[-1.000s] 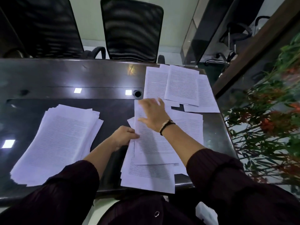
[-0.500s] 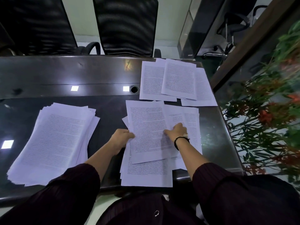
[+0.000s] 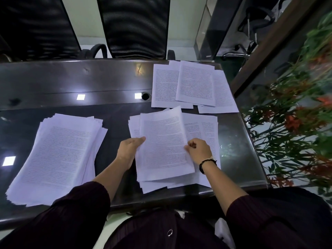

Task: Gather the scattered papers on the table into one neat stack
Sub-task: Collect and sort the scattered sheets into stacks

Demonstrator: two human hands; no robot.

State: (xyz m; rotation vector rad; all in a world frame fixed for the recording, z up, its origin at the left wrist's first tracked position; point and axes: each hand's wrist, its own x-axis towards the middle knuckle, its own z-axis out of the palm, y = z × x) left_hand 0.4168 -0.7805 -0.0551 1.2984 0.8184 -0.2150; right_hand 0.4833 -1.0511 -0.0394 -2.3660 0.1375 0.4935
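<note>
A thick, slightly fanned stack of printed papers (image 3: 57, 155) lies at the left of the dark table (image 3: 71, 81). In front of me sits a loose bundle of sheets (image 3: 163, 142), its far end lifted off the table. My left hand (image 3: 130, 150) grips its left edge, thumb on top. My right hand (image 3: 198, 150) pinches its right edge. More loose sheets (image 3: 206, 126) lie under and to the right of the bundle. Three overlapping sheets (image 3: 192, 85) rest at the far right of the table.
Two black mesh office chairs (image 3: 136, 26) stand behind the far edge. A round cable hole (image 3: 145, 96) is in the table's middle. Plants with red flowers (image 3: 294, 123) show beyond the right edge, behind glass.
My right hand drew back from the far sheets to the bundle's right edge. Both hands have taken hold of the middle sheets, squared them, and lifted their far end.
</note>
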